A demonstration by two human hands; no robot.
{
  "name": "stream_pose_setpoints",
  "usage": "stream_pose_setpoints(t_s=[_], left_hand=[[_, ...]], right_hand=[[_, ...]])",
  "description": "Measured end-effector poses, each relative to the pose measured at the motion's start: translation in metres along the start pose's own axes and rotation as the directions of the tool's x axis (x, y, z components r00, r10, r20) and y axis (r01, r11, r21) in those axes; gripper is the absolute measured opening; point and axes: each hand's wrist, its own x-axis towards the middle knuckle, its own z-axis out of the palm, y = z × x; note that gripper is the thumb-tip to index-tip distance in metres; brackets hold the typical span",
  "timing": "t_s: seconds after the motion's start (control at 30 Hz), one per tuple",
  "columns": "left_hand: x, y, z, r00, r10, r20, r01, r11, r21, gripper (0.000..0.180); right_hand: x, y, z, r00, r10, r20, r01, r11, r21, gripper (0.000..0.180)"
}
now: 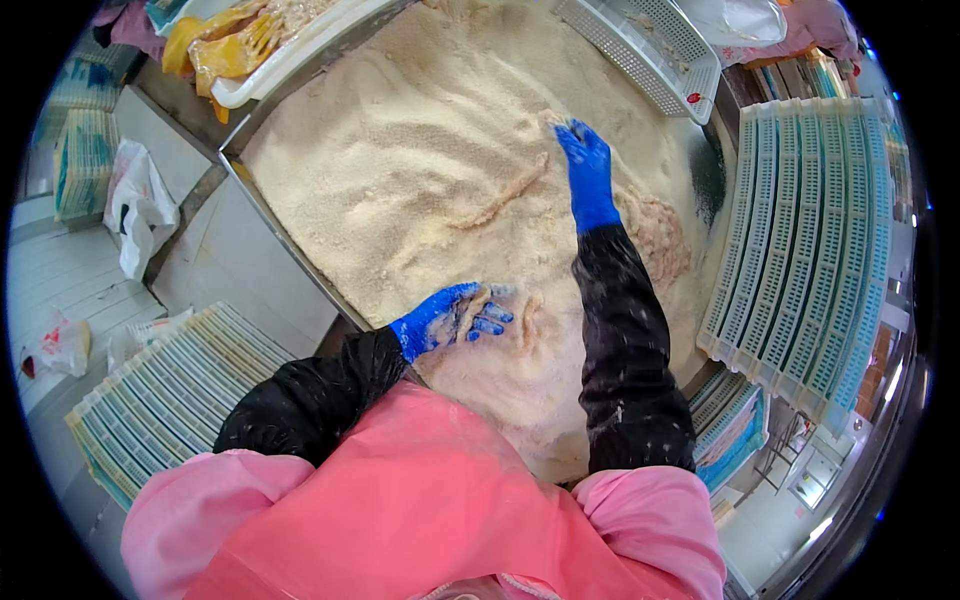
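A wide metal-edged tray holds a deep bed of pale breadcrumbs (370, 150). My left hand (440, 318), in a blue glove, is at the near side of the bed, its fingers curled round a crumb-coated piece (470, 316). Farther off and to the right, my gloved right hand (588, 175) reaches into the crumbs with its fingers bent together; what they grip, if anything, is hidden. Between the hands, a long coated strip (510, 192) lies on the crumbs. Pinkish raw-looking pieces (655, 240) are heaped right of my right forearm.
A white perforated basket (650, 55) stands at the far right rim. At the far left is a white tub (290, 55) with yellow gloves (230, 55) by it. Stacked slatted trays rise at the right (800, 250) and near left (180, 390).
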Motion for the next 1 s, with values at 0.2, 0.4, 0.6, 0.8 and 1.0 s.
stream_pose_setpoints(t_s=[0.2,0.4,0.6,0.8,1.0], left_hand=[[0.001,0.003,0.011,0.997,0.040,0.068,-0.045,0.996,0.072,0.058],[0.008,-0.002,-0.008,0.995,0.031,0.097,-0.030,1.000,-0.009,0.059],[0.003,-0.005,-0.003,0.999,0.034,0.039,-0.037,0.997,0.075,0.057],[0.001,-0.010,0.006,0.994,-0.089,0.068,0.072,0.972,0.223,0.054],[0.002,-0.003,0.012,0.997,-0.063,0.054,0.046,0.963,0.267,0.055]], right_hand=[[-0.069,0.000,-0.050,0.978,0.207,0.025,-0.207,0.978,0.013,0.014],[-0.105,-0.020,-0.066,0.982,0.132,-0.137,-0.136,0.990,-0.020,0.015],[-0.168,-0.074,-0.048,0.887,0.203,0.415,0.218,0.608,-0.764,0.036],[-0.159,-0.038,-0.072,0.976,-0.210,0.056,0.188,0.689,-0.700,0.039],[-0.146,0.003,-0.065,0.992,-0.004,0.123,0.114,0.408,-0.906,0.025]])
